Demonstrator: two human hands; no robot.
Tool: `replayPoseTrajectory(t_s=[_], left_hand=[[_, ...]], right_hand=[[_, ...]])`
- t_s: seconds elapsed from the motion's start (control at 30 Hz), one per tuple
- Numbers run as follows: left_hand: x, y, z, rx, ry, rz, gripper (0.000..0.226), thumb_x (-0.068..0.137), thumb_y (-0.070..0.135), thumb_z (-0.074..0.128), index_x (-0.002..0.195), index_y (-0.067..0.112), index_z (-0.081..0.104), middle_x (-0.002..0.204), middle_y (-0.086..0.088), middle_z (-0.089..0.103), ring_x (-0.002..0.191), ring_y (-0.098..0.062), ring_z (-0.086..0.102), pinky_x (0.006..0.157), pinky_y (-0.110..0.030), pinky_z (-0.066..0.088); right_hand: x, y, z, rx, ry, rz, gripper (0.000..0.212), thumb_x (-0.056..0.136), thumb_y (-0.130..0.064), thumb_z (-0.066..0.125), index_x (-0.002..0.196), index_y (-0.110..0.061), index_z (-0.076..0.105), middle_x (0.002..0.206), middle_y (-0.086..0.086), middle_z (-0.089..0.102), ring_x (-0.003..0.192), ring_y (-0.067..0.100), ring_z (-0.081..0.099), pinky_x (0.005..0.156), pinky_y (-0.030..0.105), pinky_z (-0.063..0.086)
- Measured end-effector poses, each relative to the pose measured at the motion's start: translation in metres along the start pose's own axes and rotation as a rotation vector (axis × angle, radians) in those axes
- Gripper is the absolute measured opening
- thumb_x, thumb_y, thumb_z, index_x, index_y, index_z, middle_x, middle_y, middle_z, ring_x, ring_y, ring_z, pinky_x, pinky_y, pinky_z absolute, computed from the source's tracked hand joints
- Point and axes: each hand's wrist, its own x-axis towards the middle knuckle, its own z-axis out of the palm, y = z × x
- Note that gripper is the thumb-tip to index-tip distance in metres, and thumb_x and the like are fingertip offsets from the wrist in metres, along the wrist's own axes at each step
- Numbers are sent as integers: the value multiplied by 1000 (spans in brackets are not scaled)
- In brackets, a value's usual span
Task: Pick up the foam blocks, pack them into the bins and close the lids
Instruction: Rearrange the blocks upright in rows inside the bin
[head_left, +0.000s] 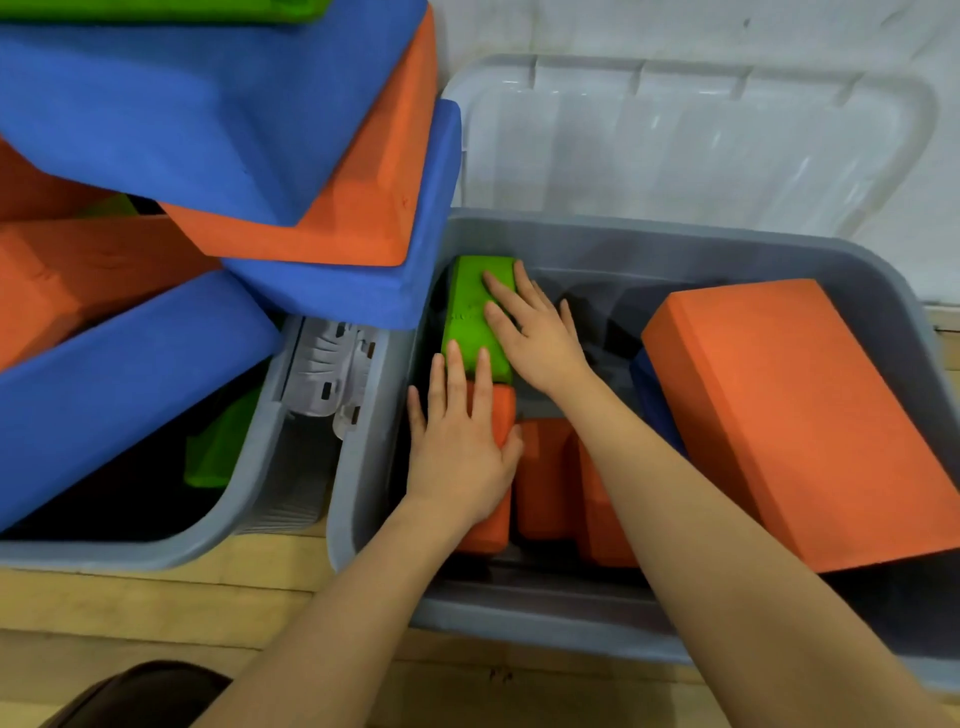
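Note:
A grey bin (779, 236) on the right holds foam blocks. A green block (470, 306) stands on edge against its left wall, with an orange block (491, 525) in front of it. My right hand (535, 332) lies flat on the green block, fingers spread. Pressed flat over the orange block, my left hand (457, 447) reaches the green block with its fingertips. Two more orange blocks (545, 478) stand beside them. A large orange block (800, 415) leans tilted at the bin's right side over a blue block (655, 400).
The bin's clear lid (701, 145) stands open against the white wall. A second grey bin (156, 551) on the left is overfilled with blue blocks (171, 119), orange blocks (88, 270) and a green block (215, 447). White latches (332, 369) sit between the bins. Wooden floor (156, 608) runs below.

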Motion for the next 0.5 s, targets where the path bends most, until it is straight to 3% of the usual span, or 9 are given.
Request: replayPoseTrajectory(t_s=[0.13,0.3,0.5], left_hand=[[2,-3,-1,27,-5,6,82,78,57,8,150,19,-2,157,-11,-10,144,-27,-9,112,-43,-7],[0,-3,-5,48,29,24,72,92,48,34,150,17,6,157,-14,-3,145,-30,1,113,-37,-7],[-1,1,-24,106,-172,-55,74,94,55,31,150,25,-8,156,-5,-19,144,-26,-3,114,-46,-5]], right_hand=[[-15,3,-12,-107,21,-35,44,101,-41,29,145,-37,27,157,-5,16,144,20,13,116,44,11],[-66,9,-30,-129,170,-52,43,98,-32,43,141,-27,41,150,0,35,137,26,31,107,45,30],[-122,7,-58,-175,252,-105,42,89,-28,47,128,-18,57,133,7,55,119,29,51,93,43,44]])
